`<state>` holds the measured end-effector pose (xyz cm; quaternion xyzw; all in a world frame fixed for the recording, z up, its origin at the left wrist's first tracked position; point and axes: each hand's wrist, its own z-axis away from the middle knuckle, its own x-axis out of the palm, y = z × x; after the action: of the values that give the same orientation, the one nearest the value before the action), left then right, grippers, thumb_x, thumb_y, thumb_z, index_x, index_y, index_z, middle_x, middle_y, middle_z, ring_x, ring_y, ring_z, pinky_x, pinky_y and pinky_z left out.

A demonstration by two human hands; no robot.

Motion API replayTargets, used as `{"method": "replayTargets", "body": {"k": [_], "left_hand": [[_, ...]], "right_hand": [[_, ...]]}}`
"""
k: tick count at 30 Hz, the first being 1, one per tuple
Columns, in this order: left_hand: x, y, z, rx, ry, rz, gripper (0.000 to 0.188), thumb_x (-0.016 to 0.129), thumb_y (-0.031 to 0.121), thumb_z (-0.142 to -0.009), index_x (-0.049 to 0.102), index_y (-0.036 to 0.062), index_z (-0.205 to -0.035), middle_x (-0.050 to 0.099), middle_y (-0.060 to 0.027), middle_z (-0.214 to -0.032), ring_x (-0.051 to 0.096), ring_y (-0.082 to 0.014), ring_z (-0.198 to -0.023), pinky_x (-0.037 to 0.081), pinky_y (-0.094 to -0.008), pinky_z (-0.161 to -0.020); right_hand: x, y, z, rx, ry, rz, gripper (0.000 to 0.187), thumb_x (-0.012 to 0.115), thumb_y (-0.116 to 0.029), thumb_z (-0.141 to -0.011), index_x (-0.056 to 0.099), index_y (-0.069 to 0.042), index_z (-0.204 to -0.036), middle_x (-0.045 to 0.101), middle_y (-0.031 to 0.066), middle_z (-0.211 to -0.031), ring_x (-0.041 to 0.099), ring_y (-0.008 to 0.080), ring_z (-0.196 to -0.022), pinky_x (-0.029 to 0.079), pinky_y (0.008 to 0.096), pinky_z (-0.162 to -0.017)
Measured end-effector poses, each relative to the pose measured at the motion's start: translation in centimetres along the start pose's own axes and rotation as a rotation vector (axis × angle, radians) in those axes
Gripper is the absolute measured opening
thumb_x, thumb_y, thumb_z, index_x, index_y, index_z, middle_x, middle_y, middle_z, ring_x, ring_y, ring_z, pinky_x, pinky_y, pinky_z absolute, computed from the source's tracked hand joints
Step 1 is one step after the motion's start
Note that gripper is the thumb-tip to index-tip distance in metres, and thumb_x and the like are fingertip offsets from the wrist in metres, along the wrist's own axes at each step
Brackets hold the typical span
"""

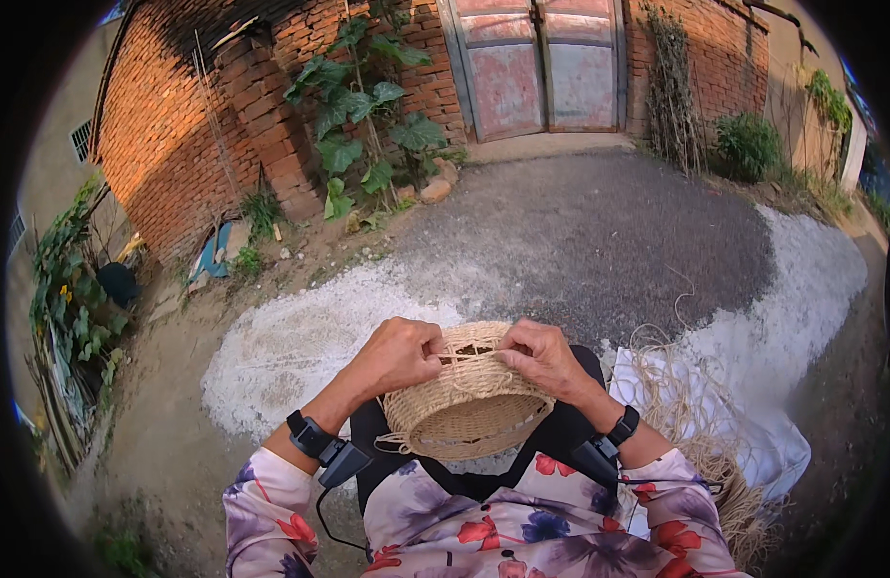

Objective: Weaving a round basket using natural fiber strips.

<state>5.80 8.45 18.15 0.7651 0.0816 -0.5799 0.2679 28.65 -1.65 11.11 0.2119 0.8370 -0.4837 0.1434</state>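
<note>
A pale woven basket [464, 390] rests on its side over my lap, its round opening turned toward me. My left hand [402, 353] is closed at the far left edge of the weave, thumb and fingers pinching a straw strand [469, 356]. Across from it, my right hand [541, 358] pinches the same area at the upper right of the basket. Between the two hands, gaps show in the weave with strands running across. A loose tuft of straw [397, 442] sticks out at the basket's lower left.
Right of my legs, a tangled heap of straw cord [700, 414] lies on a white sheet [768, 443]. Dark and whitish paved ground [599, 231] stretches ahead to a worn metal double door [546, 77]. A brick wall [175, 125] and a leafy plant [353, 116] stand at the far left.
</note>
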Motion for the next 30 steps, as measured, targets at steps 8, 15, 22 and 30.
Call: {"method": "replayTargets", "body": {"k": [8, 15, 22, 30], "left_hand": [[1.5, 0.8, 1.0, -0.312, -0.033, 0.650, 0.004, 0.061, 0.004, -0.079, 0.060, 0.0004, -0.081, 0.058, -0.0034, -0.066, 0.053, -0.0099, -0.060, 0.045, -0.0278, -0.056], [1.8, 1.3, 1.1, -0.047, 0.213, 0.109, 0.005, 0.062, 0.007, -0.080, 0.062, 0.0017, -0.082, 0.059, -0.0114, -0.083, 0.061, -0.0283, -0.067, 0.050, -0.0365, -0.064], [2.4, -1.1, 4.1, -0.239, 0.188, 0.453, 0.010, 0.066, 0.009, -0.082, 0.061, 0.0000, -0.081, 0.056, -0.0058, -0.090, 0.053, -0.0116, -0.068, 0.044, -0.0266, -0.060], [3.5, -2.4, 4.8, -0.261, 0.245, 0.603, 0.009, 0.067, 0.010, -0.082, 0.062, 0.0020, -0.082, 0.054, -0.0029, -0.091, 0.048, -0.0088, -0.070, 0.040, -0.0228, -0.062]], "right_hand": [[0.9, -0.5, -1.3, 0.046, 0.019, 0.151, 0.009, 0.065, -0.006, -0.077, 0.058, -0.001, -0.080, 0.058, 0.0136, -0.076, 0.061, 0.0274, -0.068, 0.048, 0.0375, -0.062], [0.8, -0.6, -1.9, -0.093, -0.025, 0.222, 0.008, 0.062, -0.005, -0.077, 0.055, 0.000, -0.079, 0.056, 0.0150, -0.076, 0.059, 0.0335, -0.068, 0.047, 0.0412, -0.061], [-0.9, 0.1, -1.8, 0.113, -0.054, -0.091, 0.007, 0.063, -0.004, -0.084, 0.063, 0.000, -0.090, 0.059, 0.0075, -0.077, 0.058, 0.0151, -0.068, 0.046, 0.0293, -0.062], [0.3, 0.9, 0.7, -0.032, 0.073, 0.094, 0.010, 0.056, 0.001, -0.082, 0.062, -0.002, -0.088, 0.059, 0.0090, -0.082, 0.059, 0.0194, -0.074, 0.047, 0.0306, -0.067]]}}
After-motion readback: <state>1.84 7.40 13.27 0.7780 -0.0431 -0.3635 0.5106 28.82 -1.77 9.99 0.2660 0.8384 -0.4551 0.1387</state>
